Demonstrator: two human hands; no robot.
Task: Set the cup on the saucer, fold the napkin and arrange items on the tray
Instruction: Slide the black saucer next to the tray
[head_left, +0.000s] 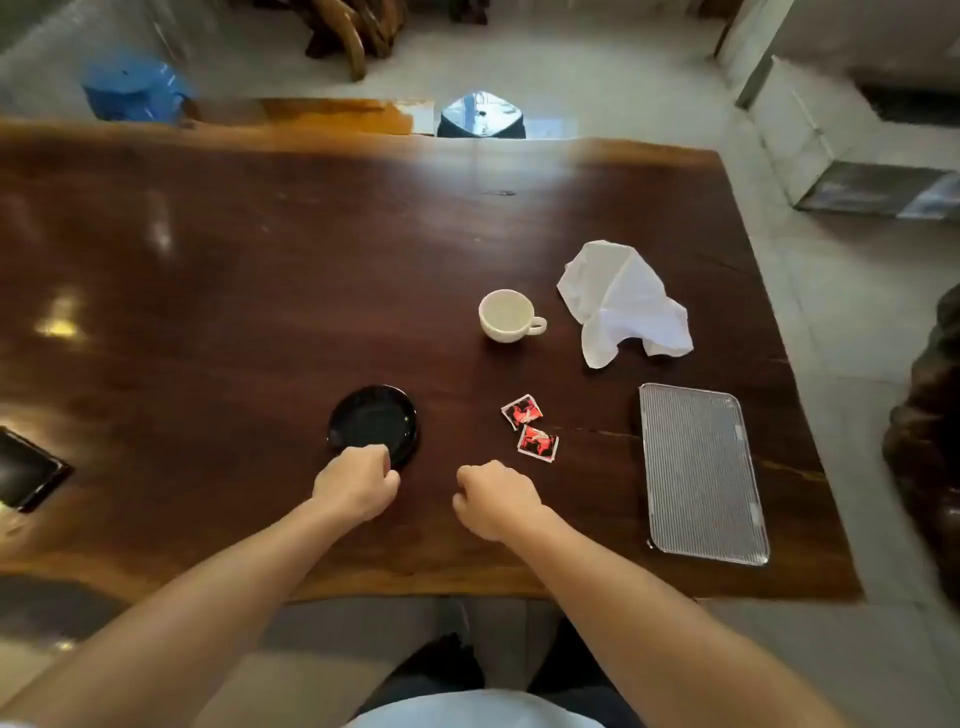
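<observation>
A black saucer (373, 422) lies on the dark wooden table (234, 270), near the front middle. My left hand (357, 486) is curled at the saucer's near rim, touching or just short of it; I cannot tell if it grips. My right hand (496, 499) rests as a loose fist on the table, holding nothing. A white cup (508, 314) stands upright farther back, handle to the right. A crumpled white napkin (623, 304) lies to its right. Two red sachets (530, 427) sit between the saucer and a ribbed clear tray (701, 473) at the right edge.
A dark square object (26, 473) lies at the table's left edge. A blue container (132, 88) and a stool (480, 117) stand beyond the far edge. Dark furniture (930, 441) is close to the table's right side.
</observation>
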